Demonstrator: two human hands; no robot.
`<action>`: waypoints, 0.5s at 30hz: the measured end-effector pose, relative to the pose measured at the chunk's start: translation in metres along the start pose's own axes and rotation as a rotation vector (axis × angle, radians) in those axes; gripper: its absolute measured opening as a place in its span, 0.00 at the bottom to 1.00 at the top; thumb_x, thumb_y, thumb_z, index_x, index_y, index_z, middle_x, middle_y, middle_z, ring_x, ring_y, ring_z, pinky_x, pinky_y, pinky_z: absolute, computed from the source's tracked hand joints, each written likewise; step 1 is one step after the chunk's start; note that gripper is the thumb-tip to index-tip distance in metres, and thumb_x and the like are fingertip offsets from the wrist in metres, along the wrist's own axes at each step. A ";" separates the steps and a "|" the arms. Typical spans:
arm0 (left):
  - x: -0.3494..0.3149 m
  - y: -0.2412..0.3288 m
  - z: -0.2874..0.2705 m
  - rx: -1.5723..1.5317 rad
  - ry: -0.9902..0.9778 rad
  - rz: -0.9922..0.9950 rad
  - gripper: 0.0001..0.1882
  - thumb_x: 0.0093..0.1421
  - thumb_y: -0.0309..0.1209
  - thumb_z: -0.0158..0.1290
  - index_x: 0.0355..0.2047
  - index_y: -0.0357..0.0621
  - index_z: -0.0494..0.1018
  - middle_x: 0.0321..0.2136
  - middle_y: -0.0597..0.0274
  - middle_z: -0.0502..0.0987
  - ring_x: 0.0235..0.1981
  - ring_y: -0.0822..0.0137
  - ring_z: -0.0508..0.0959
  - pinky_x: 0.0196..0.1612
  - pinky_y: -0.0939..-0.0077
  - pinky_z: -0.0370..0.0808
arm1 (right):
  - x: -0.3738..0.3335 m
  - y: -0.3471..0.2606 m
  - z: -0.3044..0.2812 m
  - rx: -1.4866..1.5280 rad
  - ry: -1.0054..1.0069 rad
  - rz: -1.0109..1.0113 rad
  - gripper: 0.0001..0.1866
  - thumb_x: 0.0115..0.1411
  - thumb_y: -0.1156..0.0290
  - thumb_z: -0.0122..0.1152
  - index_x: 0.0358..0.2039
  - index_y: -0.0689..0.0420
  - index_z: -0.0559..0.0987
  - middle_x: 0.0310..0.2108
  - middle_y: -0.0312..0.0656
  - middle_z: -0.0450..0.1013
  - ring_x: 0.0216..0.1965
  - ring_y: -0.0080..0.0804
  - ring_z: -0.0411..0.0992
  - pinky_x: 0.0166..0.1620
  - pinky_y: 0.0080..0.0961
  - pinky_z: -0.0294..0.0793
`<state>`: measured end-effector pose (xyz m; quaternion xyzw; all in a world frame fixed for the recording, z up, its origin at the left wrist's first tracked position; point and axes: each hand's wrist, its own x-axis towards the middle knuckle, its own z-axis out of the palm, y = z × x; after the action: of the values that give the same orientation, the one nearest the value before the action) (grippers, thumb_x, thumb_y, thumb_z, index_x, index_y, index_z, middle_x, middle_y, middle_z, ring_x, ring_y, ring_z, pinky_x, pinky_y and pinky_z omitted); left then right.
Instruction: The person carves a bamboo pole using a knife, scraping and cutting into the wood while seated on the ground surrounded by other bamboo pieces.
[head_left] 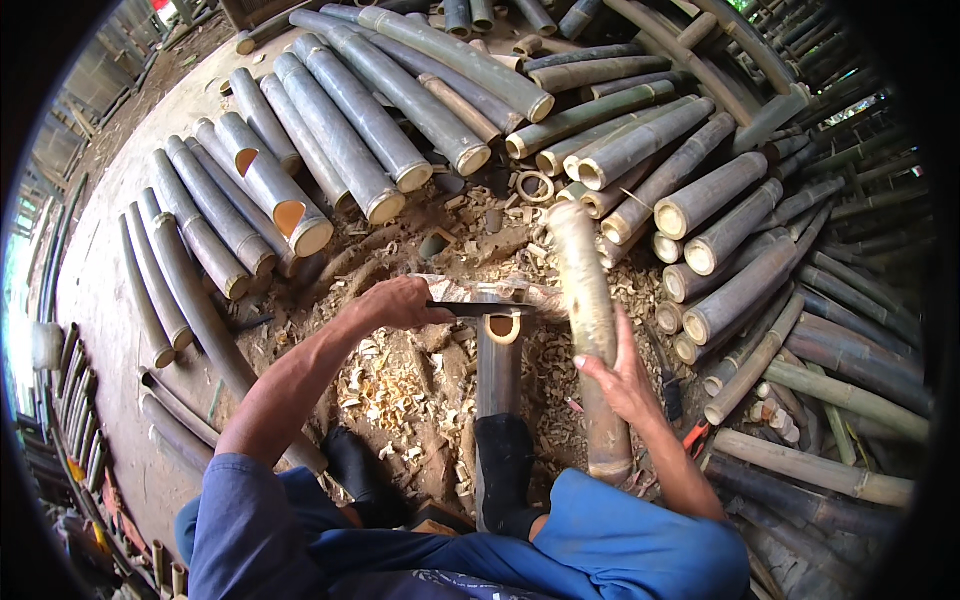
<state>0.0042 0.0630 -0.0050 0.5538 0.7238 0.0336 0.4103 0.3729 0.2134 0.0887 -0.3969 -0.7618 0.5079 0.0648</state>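
My left hand (398,303) is closed round the handle of a long dark-bladed knife (482,309). Its blade lies across the cut top end of a bamboo tube (498,375), which stretches away from me beside my black-socked foot (505,465). On the right, my right hand (622,378) grips a thick club (588,310), pale and battered toward its far end, darker near me. The far end is slightly blurred. Behind the knife, a pale, rough log (540,297) lies crosswise, partly hidden by the blade and club.
Bamboo tubes (340,120) lie in rows at far left, one with cut openings (288,215). More bamboo (700,310) is piled on the right. Wood chips (390,395) cover the ground around my feet. A tool with orange-red handles (696,436) lies beside my right forearm.
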 end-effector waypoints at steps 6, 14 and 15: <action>0.000 0.012 -0.004 0.115 0.008 -0.021 0.38 0.65 0.70 0.54 0.24 0.44 0.83 0.16 0.63 0.78 0.18 0.66 0.76 0.23 0.60 0.75 | -0.010 0.024 0.005 -0.170 -0.180 0.047 0.63 0.61 0.50 0.72 0.80 0.59 0.38 0.72 0.74 0.56 0.69 0.61 0.67 0.69 0.53 0.72; -0.059 0.013 0.051 0.293 0.646 0.312 0.19 0.61 0.48 0.67 0.43 0.51 0.80 0.34 0.62 0.79 0.38 0.59 0.81 0.39 0.60 0.77 | 0.000 0.005 -0.020 0.395 -0.018 0.172 0.46 0.50 0.65 0.78 0.67 0.61 0.64 0.49 0.45 0.74 0.49 0.36 0.77 0.55 0.37 0.82; -0.067 0.016 0.050 0.263 0.651 0.280 0.19 0.58 0.47 0.69 0.43 0.51 0.80 0.33 0.61 0.79 0.39 0.58 0.81 0.40 0.60 0.77 | -0.001 -0.006 -0.023 0.441 -0.043 0.229 0.46 0.50 0.63 0.78 0.66 0.62 0.64 0.49 0.44 0.73 0.49 0.35 0.77 0.55 0.36 0.81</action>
<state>0.0513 -0.0067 0.0068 0.6556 0.7317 0.1704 0.0759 0.3815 0.2288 0.1052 -0.4459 -0.5838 0.6743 0.0758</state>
